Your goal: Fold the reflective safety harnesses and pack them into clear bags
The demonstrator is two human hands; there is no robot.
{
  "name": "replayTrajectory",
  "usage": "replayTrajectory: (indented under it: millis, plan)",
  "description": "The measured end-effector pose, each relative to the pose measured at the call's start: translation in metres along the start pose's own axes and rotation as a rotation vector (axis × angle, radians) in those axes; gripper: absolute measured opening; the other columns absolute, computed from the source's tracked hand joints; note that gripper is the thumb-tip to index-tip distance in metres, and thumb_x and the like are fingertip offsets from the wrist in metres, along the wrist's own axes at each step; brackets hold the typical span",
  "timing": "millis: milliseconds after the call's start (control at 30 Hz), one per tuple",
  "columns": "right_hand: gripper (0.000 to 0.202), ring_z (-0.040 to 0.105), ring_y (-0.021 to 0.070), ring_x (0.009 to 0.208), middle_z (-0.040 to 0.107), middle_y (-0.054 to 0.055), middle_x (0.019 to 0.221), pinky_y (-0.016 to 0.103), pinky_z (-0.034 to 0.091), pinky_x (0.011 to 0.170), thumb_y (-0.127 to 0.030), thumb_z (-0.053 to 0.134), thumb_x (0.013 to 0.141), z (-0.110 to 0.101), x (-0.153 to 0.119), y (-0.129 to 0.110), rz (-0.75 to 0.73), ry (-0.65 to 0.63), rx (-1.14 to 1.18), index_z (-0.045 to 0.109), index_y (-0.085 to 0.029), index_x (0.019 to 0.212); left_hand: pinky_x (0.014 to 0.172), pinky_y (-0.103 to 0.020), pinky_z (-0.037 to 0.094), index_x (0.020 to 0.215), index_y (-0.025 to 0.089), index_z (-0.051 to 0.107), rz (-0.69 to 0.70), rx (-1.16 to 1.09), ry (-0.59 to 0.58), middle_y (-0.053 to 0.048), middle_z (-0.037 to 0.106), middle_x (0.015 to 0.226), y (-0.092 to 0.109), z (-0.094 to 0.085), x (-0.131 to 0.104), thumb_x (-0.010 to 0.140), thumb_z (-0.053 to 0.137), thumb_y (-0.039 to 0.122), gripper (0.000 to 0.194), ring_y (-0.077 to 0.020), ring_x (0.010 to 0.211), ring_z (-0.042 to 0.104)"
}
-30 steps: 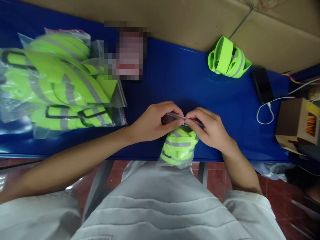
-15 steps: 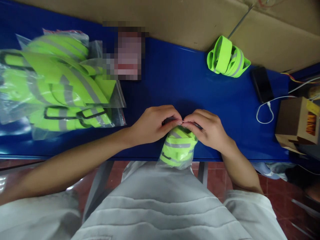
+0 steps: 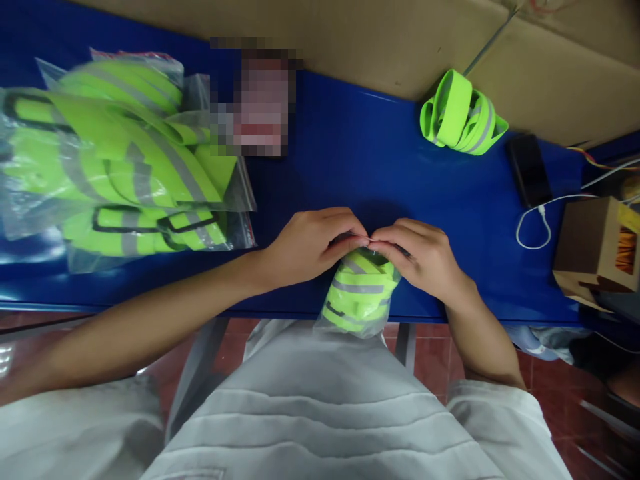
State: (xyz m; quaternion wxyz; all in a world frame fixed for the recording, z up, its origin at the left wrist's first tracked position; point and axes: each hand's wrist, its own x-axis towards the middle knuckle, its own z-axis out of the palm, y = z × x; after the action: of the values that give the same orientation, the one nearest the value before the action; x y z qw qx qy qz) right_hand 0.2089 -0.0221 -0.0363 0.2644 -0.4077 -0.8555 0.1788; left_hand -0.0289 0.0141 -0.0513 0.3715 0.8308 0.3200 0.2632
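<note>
Clear plastic bag point(image 3: 329, 326), shiny, creased; neon strap point(image 3: 452, 108), woven cloth, matt; tabletop point(image 3: 345, 153) smooth, glossy.

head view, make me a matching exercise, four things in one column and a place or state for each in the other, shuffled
Things
1. clear plastic bag of yellow-green strap
2. loose yellow-green reflective strap
3. black rectangular device
4. brown cardboard box

Places and states
A. shows orange through an opening
B. unbagged, near the far edge of the blue table
C. has a white cable plug at its near end
D. pinched at its top by the left hand and right hand

Pairs: 1-D, 2-B, 3-C, 4-A
</note>
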Motion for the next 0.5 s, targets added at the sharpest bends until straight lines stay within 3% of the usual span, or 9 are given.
replayTrajectory:
  millis: [167,333,500]
  plan:
    - [0.012,0.072,0.0185,0.079,0.078,0.003,0.090,0.033,0.052,0.076,-0.031,0.065,0.102,0.0043,0.0007,0.0001,0.047,0.033,-0.095,0.072,-0.021,0.101,0.082,-0.026,0.050,0.109,0.017,0.073,0.001,0.033,0.024,-0.005,0.075,0.104,-0.0039,0.0015,0.0018,0.105,0.059,0.036,0.024,-0.0166,0.094,0.072]
    - [0.014,0.073,0.0184,0.083,0.079,0.003,0.091,0.031,0.053,0.076,-0.032,0.065,0.102,0.0041,0.0018,-0.0040,0.199,0.125,-0.124,0.074,-0.022,0.100,0.091,-0.029,0.053,0.130,0.019,0.068,0.008,0.112,0.004,-0.006,0.074,0.120,-0.0021,0.0001,0.0013,0.109,0.049,0.039,0.034,-0.0188,0.107,0.072]
    - [0.013,0.072,0.0175,0.083,0.079,0.003,0.093,0.030,0.053,0.076,-0.030,0.066,0.101,0.0038,0.0025,-0.0018,0.284,0.180,-0.102,0.074,-0.022,0.098,0.093,-0.030,0.054,0.135,0.019,0.065,0.020,0.176,0.023,-0.007,0.074,0.124,0.0010,-0.0021,0.0002,0.109,0.049,0.035,0.035,-0.0198,0.109,0.073]
